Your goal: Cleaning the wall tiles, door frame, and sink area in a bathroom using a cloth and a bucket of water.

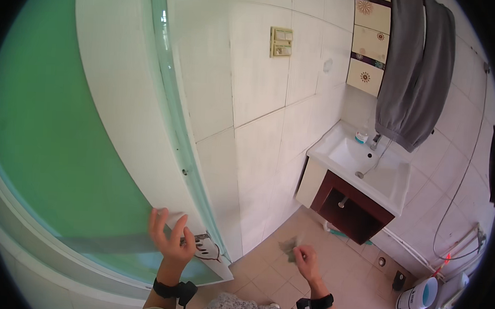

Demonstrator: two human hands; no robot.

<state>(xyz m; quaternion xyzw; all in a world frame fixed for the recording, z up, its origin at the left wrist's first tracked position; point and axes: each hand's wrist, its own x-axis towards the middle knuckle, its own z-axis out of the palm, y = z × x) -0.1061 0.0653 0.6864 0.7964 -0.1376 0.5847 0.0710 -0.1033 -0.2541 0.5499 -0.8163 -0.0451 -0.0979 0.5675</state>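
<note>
A white-framed door [133, 143] with a green panel [53, 116] stands at my left. My left hand [173, 239] is at its lower edge, fingers spread, fingertips against the white frame. Beside that hand, a metal lock plate [202, 243] is set in the door, and the door's surface around it looks worn. My right hand [307, 261] is closed in a pinch over the tiled floor. From its fingertips hangs a small, blurred grey-green piece that looks like crumpled cloth [288, 248]. My fingers partly hide it.
A white washbasin [340, 151] on a dark red cabinet [345, 207] is at the right, with grey trousers [414, 73] hanging above. A white bucket [416, 296] stands at the lower right. A switch plate [281, 42] is on the tiled wall.
</note>
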